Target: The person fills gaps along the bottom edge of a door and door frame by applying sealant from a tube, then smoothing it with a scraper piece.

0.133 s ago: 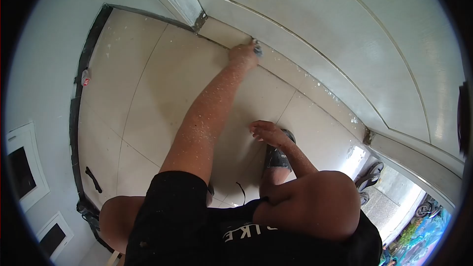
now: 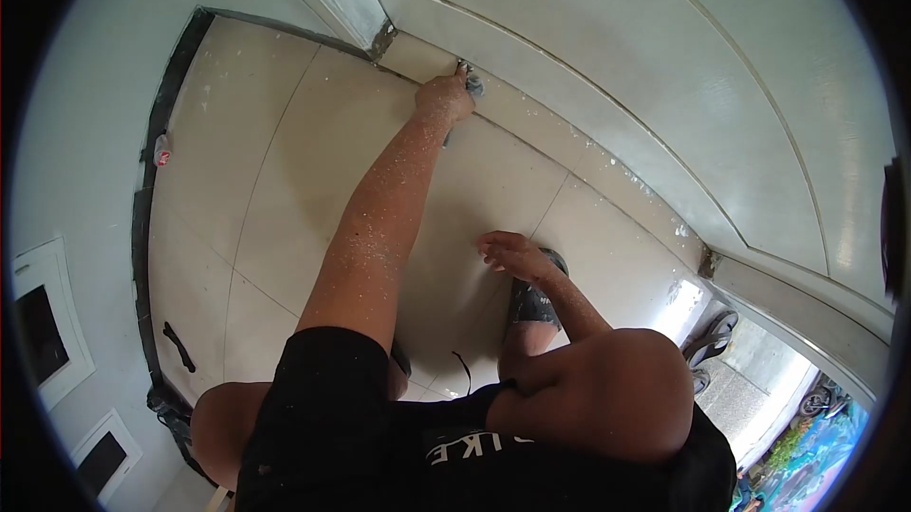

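Observation:
My left hand (image 2: 444,99) reaches far forward to the pale tiled strip (image 2: 541,121) along the foot of the white door (image 2: 607,56). Its fingers are closed round a small tool (image 2: 448,140), whose narrow end sticks out behind the palm. A crumpled grey-blue piece (image 2: 475,85), perhaps cloth, shows at the fingertips. The tool's working end is too small and covered to name. Pale specks dot the left forearm. My right hand (image 2: 512,254) hangs loose above my shoe (image 2: 537,301), fingers slightly bent and apart, holding nothing.
White splotches (image 2: 631,180) mark the strip by the door. A crumpled wrapper (image 2: 162,151) lies by the left wall, and a dark strip-like object (image 2: 178,347) rests on the floor tiles. Sandals (image 2: 714,339) sit beyond the doorway at the right.
My left hand has slid left and slightly away from me along the strip, keeping its grip; the tool's rear end now shows. My right hand stays in place.

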### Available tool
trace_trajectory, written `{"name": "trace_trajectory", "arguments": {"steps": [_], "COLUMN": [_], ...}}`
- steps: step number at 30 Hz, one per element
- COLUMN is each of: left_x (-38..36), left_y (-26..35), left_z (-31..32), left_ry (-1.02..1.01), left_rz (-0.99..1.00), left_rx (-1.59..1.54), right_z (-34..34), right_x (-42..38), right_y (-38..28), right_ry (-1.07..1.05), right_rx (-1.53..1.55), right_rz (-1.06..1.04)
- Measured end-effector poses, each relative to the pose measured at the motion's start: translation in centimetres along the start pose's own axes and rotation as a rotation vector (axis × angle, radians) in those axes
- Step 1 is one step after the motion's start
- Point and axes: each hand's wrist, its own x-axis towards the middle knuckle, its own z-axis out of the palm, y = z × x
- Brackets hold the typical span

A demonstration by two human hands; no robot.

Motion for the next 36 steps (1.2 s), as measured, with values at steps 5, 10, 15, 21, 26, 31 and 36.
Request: {"name": "trace_trajectory", "arguments": {"steps": [5,10,15,21,26,31,36], "left_x": [-0.5,-3.0,-5.4,-7.7,-12.7,-11.7,-10.8], "left_y": [5.3,9.8,12.5,9.7,-1.2,-7.6,-6.5], "left_z": [5.1,6.7,8.5,13.8,10.5,3.6,-8.1], "left_ry": [0.031,-0.001,-0.126,-0.167,0.105,0.216,0.043], "left_rz": [0.05,0.092,0.255,0.399,0.037,-0.105,-0.001], "left_rx": [-0.165,-0.211,-0.156,-0.602,-0.86,-1.18,-1.148], "right_z": [0.6,0.6,1.5,-0.3,-1.7,-4.1,1.6], "right_x": [0.5,0.3,-1.0,-0.1,-1.4,-9.3,-23.6], "right_y": [0.2,0.2,-1.8,0.8,-0.8,-21.2,-45.1], "right_ry": [-0.031,-0.039,0.023,-0.068,-0.089,-0.192,0.251], "right_rx": [-0.011,-0.035,-0.115,0.05,0.045,-0.824,-0.994], "right_rz": [0.012,0.03,-0.011,-0.112,0.031,-0.276,-1.061]}}
